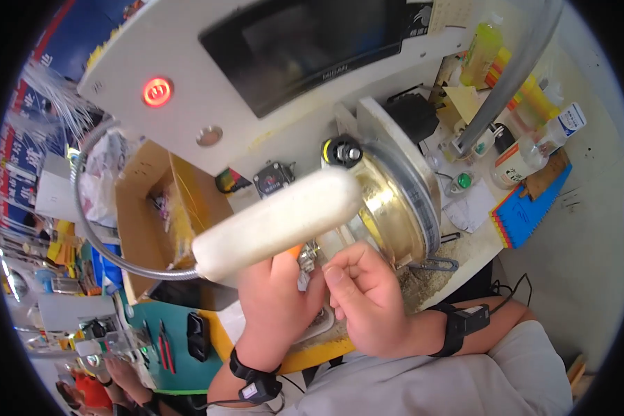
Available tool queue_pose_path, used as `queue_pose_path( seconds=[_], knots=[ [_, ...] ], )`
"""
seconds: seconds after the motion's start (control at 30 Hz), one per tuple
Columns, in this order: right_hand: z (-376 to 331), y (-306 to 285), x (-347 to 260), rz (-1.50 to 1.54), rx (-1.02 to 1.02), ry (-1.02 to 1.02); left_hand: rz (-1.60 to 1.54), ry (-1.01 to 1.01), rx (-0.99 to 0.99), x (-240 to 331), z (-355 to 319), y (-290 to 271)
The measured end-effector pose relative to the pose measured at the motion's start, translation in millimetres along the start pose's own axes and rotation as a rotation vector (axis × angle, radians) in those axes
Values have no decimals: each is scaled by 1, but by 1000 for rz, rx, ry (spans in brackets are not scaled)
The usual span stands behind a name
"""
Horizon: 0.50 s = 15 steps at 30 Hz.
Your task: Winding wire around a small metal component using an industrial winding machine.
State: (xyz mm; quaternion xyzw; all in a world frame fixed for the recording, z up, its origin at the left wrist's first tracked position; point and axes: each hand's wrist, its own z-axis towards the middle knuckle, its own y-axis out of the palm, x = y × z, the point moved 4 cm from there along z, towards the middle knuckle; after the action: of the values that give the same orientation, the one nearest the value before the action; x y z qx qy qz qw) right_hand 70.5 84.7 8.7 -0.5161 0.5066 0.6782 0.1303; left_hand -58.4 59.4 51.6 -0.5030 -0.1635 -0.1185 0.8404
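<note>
My left hand (272,305) is closed, its fingertips partly hidden behind a white rounded lamp head (277,222). A small orange piece (295,251) shows at its fingers, and shiny metal bits (308,258) lie just beyond its thumb. Close beside it, my right hand (367,301) is pinched, thumb against the curled fingers. Whatever is between those fingertips is too small to make out. Just past both hands stands a brass-coloured drum (388,208) on a machine. Below them a small pale tray (319,326) is partly covered by my hands.
A flexible metal hose (83,201) carries the lamp. Left stands an open cardboard box (142,201); red-handled pliers (164,347) lie on a green mat. A dark screen (305,48) and lit red button (157,91) are above. Bottles (509,163) crowd the right. Another person's hand (125,374) is lower left.
</note>
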Motion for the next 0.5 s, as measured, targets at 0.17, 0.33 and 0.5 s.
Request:
queue_pose_path(
  seconds=[0.17,0.33,0.5],
  knots=[
    [-17,-11,-17,-307,-213,-240,-23,41,11,-4,0,0],
    [-41,-37,-46,-1091,-579,-938,-73,-16,-37,-6,-3,-1],
    [-34,-94,-54,-1636,-224,-617,-99,-55,-46,-10,-6,1]
  ],
)
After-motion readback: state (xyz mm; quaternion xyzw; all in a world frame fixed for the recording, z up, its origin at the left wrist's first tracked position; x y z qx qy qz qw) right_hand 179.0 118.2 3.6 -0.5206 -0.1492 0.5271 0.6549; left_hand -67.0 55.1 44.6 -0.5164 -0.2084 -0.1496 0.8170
